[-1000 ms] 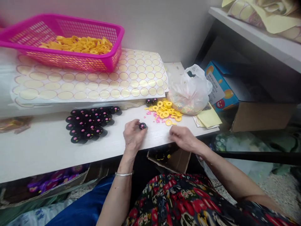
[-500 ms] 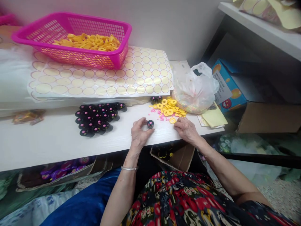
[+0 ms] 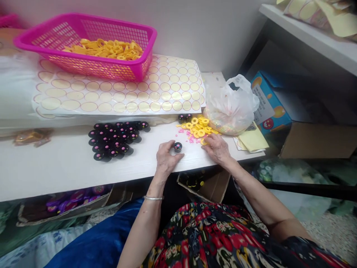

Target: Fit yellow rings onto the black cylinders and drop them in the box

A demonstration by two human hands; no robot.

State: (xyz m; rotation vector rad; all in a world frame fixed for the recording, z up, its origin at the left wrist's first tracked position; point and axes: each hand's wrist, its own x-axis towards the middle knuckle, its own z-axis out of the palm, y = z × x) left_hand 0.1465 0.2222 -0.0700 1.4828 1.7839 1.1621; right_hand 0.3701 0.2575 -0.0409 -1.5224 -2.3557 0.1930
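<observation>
A small round black piece (image 3: 177, 146) with pink and coloured dots on top stands on the white table, between the thumb and fingers of my left hand (image 3: 167, 156). The fingertips and thumb of that hand curve around it. My right hand (image 3: 216, 147) pinches the edge of a yellow ring (image 3: 204, 142) at the front of a heap of yellow rings (image 3: 200, 124). Small pink beads (image 3: 192, 138) are scattered beside the heap. Several black pieces (image 3: 114, 138) with pink dots stand grouped to the left, and a few more (image 3: 185, 117) behind the heap.
A pink basket (image 3: 139, 70) of yellow parts rests on sticker sheets (image 3: 119, 97) at the back. A knotted plastic bag (image 3: 234, 106), yellow papers (image 3: 253, 137) and a blue box (image 3: 272, 104) are on the right. Below the table edge is an open carton (image 3: 219, 186).
My right hand has shifted slightly left with the yellow ring, nearer the pink beads. My left hand stays around the black piece.
</observation>
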